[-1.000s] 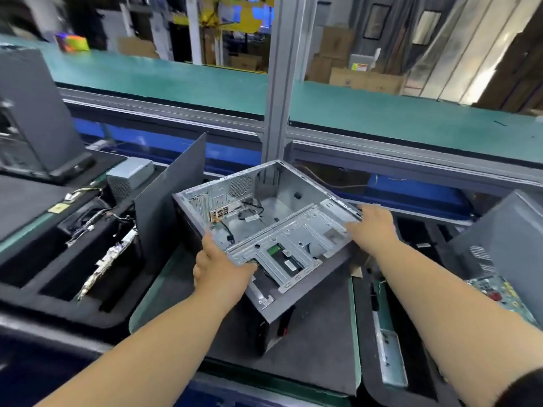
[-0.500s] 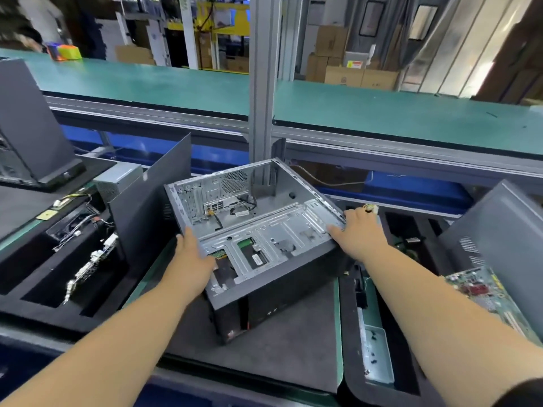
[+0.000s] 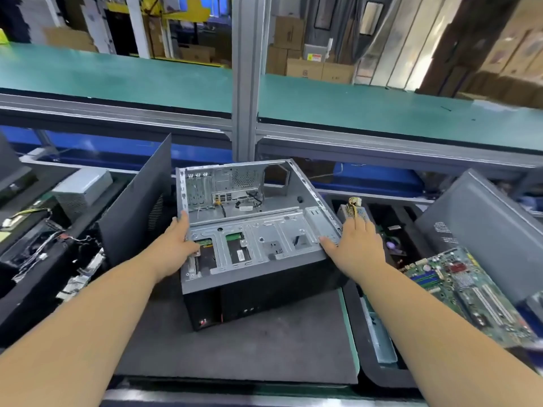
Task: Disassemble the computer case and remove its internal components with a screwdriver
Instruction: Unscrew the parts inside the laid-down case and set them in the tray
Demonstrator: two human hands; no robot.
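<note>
The open computer case lies on its side on a grey mat, its black front toward me and its rear ports at the far end. Inside I see the bare metal floor, a few loose cables and the drive cage. My left hand grips the case's left rim, thumb on the drive cage. My right hand presses on the right rim with straight fingers, thumb spread onto the cage. No screwdriver is in view.
A dark side panel leans just left of the case. Left trays hold a power supply and cables. On the right lie a green motherboard, a cabled unit and a grey panel. An upright post stands behind.
Both hands turned the case from a skewed, tilted pose until its black front faces me and it sits level on the mat. My hands stayed on its two sides.
</note>
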